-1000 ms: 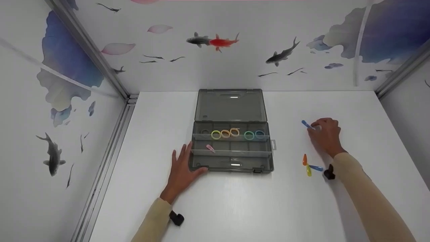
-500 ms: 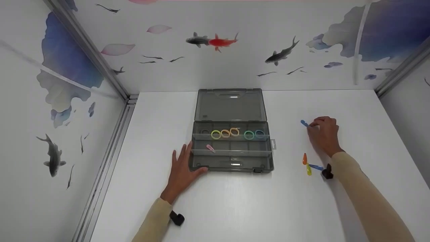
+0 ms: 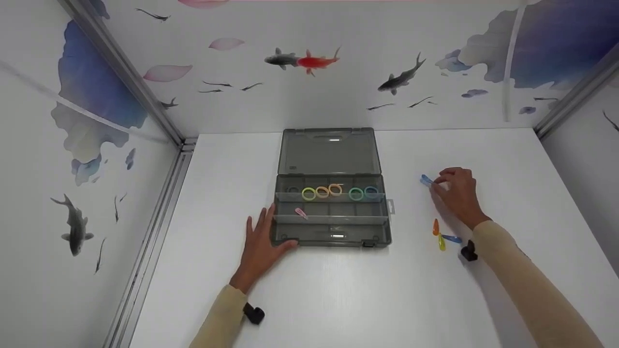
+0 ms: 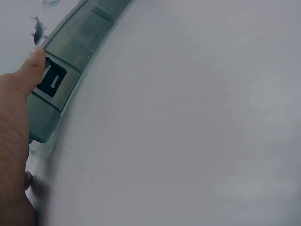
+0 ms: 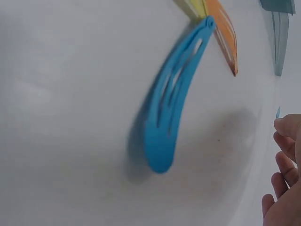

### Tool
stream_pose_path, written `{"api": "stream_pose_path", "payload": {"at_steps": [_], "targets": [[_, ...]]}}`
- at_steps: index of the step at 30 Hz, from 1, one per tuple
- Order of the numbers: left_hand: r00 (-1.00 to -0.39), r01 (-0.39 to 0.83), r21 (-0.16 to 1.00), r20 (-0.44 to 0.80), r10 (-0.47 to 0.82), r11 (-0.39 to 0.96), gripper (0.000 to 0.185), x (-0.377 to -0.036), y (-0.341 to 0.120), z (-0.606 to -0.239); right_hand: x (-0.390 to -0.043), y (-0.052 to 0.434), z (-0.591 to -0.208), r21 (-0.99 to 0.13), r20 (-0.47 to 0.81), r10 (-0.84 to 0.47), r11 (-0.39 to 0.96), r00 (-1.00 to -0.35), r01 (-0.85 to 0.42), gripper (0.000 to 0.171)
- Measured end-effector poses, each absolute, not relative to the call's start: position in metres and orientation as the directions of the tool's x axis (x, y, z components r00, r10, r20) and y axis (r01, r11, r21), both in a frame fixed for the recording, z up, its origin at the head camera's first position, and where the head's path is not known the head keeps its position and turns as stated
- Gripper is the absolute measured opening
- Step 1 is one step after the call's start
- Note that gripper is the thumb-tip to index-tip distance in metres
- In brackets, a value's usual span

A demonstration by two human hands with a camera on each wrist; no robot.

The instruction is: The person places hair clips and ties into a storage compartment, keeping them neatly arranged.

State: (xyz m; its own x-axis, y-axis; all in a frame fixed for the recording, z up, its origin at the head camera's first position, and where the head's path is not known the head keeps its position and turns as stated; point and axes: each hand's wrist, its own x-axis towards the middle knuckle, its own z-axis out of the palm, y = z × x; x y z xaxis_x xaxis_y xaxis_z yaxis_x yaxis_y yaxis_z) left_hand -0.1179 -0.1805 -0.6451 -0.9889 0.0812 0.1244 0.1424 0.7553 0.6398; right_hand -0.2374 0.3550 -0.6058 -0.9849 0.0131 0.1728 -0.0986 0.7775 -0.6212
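Observation:
My right hand (image 3: pixel 454 193) pinches a light blue snap hair clip (image 3: pixel 426 180) between thumb and fingertips, to the right of the box; only its tip shows in the right wrist view. Below that hand lie an orange hair clip (image 3: pixel 435 227), a yellow one (image 3: pixel 441 243) and another blue hair clip (image 5: pixel 162 146), close together on the table. A grey see-through compartment box (image 3: pixel 329 154) stands with its lid laid back. My left hand (image 3: pixel 258 251) rests at the box's front left corner, fingers straight along the side, thumb at the front edge by the latch (image 4: pixel 52 80).
Several coloured rings (image 3: pixel 356 194), yellow, orange, green and blue, stand in the box's back row. A pink hair clip (image 3: pixel 301 212) lies in the middle row. A white wall with printed fish (image 3: pixel 316 62) rises behind the table, and a metal frame post (image 3: pixel 159 193) borders the left side.
My right hand has shifted left toward the box with the blue hair clip. The left hand stays at the box corner, and the other clips lie still.

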Motion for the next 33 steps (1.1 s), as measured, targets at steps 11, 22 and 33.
{"api": "stream_pose_path", "payload": {"at_steps": [11,22,33], "targets": [[-0.984,0.167,0.629,0.157,0.086,0.760,0.113,-0.119,-0.181,-0.645,-0.231,0.331,-0.592,-0.573,0.272,-0.095,0.784,-0.958,-0.240,0.010],[-0.978,0.189,0.624,0.186,0.092,0.758,0.112,-0.119,-0.181,-0.646,-0.224,0.304,-0.579,-0.546,0.381,-0.204,0.738,-0.902,-0.397,0.004],[-0.983,0.170,0.640,0.162,0.084,0.749,0.111,-0.118,-0.181,-0.646,-0.218,0.277,-0.569,-0.531,0.416,-0.281,0.697,-0.865,-0.481,0.005]]}}
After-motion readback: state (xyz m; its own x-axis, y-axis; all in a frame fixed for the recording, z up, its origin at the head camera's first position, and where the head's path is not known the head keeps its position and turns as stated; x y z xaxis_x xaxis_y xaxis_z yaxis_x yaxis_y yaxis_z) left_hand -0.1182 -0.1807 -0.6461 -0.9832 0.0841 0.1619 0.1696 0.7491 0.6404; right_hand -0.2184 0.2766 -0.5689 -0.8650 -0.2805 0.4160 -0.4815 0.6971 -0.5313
